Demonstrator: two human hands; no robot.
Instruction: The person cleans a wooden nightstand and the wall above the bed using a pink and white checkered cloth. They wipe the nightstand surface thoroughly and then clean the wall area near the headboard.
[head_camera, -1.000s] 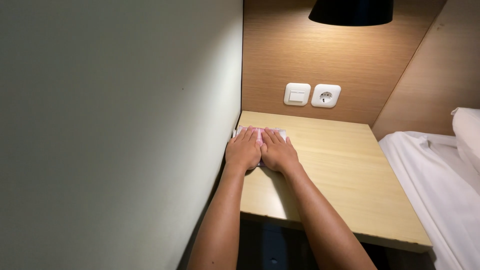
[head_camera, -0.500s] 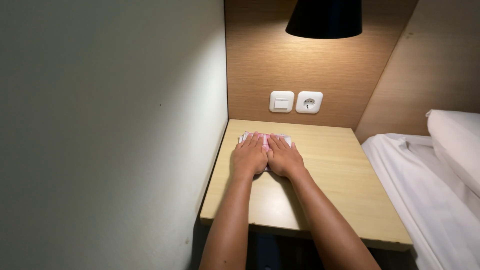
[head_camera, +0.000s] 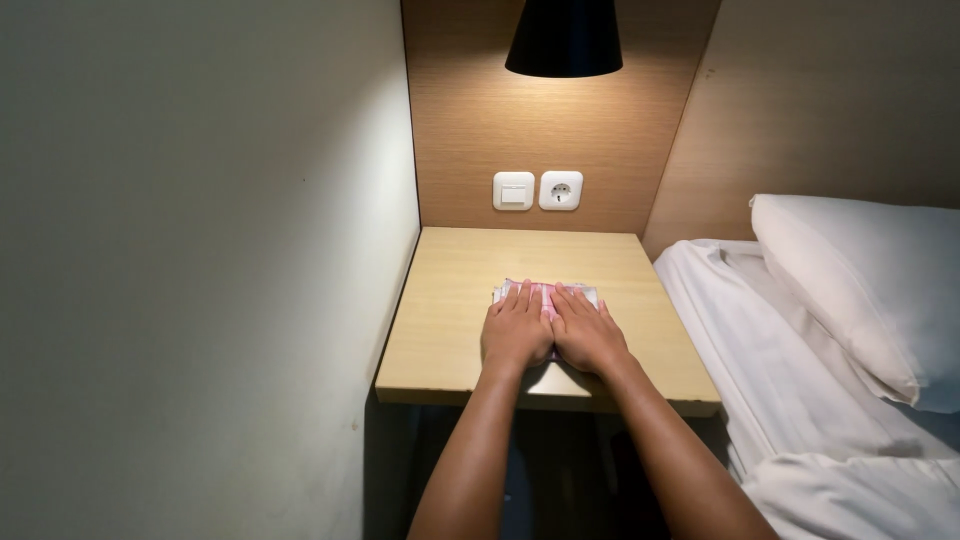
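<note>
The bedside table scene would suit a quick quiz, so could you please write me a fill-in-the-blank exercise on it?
1. Both hands press flat on a folded ____ lying on the wooden table.
2. The left hand and right hand lie ____ each other.
3. On the back panel, the socket sits to the ____ of the switch.
4. Above them hangs a ____ lampshade.

Missing words: cloth; beside; right; black

bedroom: bed (head_camera: 800, 350) with pillow (head_camera: 865, 285), bedside table (head_camera: 450, 330), lamp (head_camera: 563, 38)

two hands (head_camera: 550, 335), one cloth (head_camera: 546, 294), one pillow (head_camera: 865, 280), one lamp (head_camera: 563, 38)
</note>
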